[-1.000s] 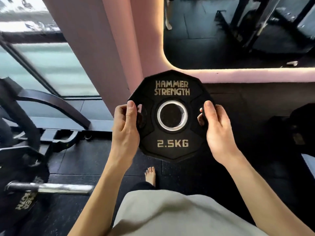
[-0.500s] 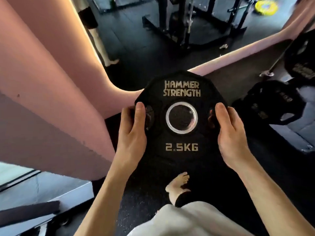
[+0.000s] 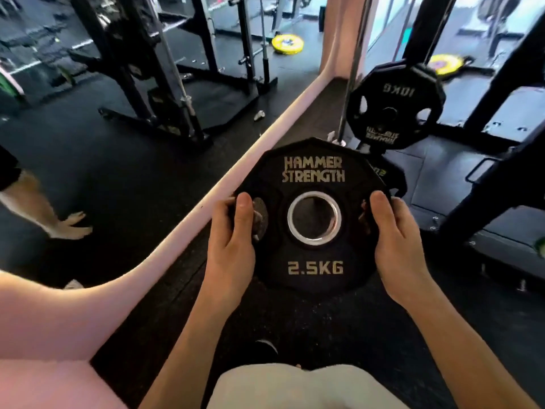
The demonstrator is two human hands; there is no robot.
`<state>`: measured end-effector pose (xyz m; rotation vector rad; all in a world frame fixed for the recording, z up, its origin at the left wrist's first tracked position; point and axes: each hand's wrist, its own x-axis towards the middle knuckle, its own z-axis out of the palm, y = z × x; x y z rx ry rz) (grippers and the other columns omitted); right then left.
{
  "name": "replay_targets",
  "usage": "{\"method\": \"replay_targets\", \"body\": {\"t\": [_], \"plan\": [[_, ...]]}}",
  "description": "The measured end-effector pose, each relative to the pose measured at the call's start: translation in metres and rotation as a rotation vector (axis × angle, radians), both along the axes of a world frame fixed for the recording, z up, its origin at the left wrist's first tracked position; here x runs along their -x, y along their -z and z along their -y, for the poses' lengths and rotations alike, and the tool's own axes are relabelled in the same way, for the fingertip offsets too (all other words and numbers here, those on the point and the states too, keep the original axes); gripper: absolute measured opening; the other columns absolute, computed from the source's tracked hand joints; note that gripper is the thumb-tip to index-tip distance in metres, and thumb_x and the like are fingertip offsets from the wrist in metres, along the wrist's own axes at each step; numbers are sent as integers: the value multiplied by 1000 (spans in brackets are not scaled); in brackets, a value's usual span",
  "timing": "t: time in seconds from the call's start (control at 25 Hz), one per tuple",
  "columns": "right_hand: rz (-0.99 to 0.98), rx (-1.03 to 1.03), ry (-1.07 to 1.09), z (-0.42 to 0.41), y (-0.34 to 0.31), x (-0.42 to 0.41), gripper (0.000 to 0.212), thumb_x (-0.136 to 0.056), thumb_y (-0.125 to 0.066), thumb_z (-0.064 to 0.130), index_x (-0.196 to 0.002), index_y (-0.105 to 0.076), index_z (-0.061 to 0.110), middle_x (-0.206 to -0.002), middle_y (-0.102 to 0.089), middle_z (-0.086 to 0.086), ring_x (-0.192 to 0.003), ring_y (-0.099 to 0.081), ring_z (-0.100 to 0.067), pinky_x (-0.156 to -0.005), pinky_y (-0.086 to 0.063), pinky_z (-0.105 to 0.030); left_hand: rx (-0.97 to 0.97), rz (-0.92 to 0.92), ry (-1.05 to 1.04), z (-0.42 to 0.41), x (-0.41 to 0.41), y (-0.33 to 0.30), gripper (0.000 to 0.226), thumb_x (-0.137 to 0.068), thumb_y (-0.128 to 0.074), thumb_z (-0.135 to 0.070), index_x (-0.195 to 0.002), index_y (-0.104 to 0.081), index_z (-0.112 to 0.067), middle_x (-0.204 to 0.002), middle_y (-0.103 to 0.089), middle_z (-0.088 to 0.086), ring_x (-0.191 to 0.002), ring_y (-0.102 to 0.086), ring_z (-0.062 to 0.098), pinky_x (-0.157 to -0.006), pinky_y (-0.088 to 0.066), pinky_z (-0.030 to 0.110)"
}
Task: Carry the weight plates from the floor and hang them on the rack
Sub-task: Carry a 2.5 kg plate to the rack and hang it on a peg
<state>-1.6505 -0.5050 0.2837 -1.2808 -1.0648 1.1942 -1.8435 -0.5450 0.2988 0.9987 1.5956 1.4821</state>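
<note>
Plate (image 3: 312, 270) sits between left hand (image 3: 231, 249) and right hand (image 3: 396, 246), both gripping its edges.

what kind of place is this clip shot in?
Almost certainly a gym's weights area. Both hands hold a 2.5KG plate marked Hammer Strength, a 10KG plate hangs on a rack peg ahead, and black squat racks stand on the dark rubber floor.

Bare-armed person in a pale top

2 forearms uncovered, no sleeves, rings or watch; left hand (image 3: 233, 246) and right hand (image 3: 396, 246) bare; light grey-beige shirt (image 3: 298, 388) below them.
</note>
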Motion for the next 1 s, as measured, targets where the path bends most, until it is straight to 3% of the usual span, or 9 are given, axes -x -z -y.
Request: {"method": "replay_targets", "body": {"t": [0.16,0.32,0.56,0.8,1.0], "plan": [[11,-28,201,-72,-6,-27,27,-95,-49,53,-92,-59,28,-92,-65,4,-92,-63,-16,-87,-52,-43,-21,11,169,-111,-22,-1,25,-96,-48,-51,-90,-59,-29,-85,-64,-12,-87,-61,5,-86,-48,33],[15,-110,341,-162,-19,-49,27,-98,-48,45,-93,-58,20,-88,-62,0,-84,-59,-14,-77,-49,-34,-107,18,288,-225,-44,-7,24,-93,-52,-53,-86,-58,-31,-78,-60,-15,-81,-57,6,-81,-45,34],[26,-250,475,-289,-70,-70,42,-84,-54,61,-88,-58,19,-78,-60,-2,-75,-59,-18,-74,-49,-41,-243,37,408,-378,-69,-59,24,-98,-50,-48,-85,-56,-29,-70,-59,-21,-71,-54,1,-76,-43,32],[36,-436,529,-376,-147,-100,28,-95,-51,50,-82,-56,25,-71,-56,5,-70,-54,-14,-70,-44,-40,-464,52,487,-483,-102,-138,35,-85,-54,-58,-89,-57,-23,-71,-60,-15,-70,-56,5,-73,-45,33],[95,-583,554,-423,-212,-127,42,-94,-51,53,-89,-54,11,-74,-57,-2,-71,-56,-20,-69,-48,-40,-641,52,479,-536,-128,-203,50,-78,-55,-67,-91,-56,-18,-71,-59,-12,-68,-54,7,-70,-43,32]]}}
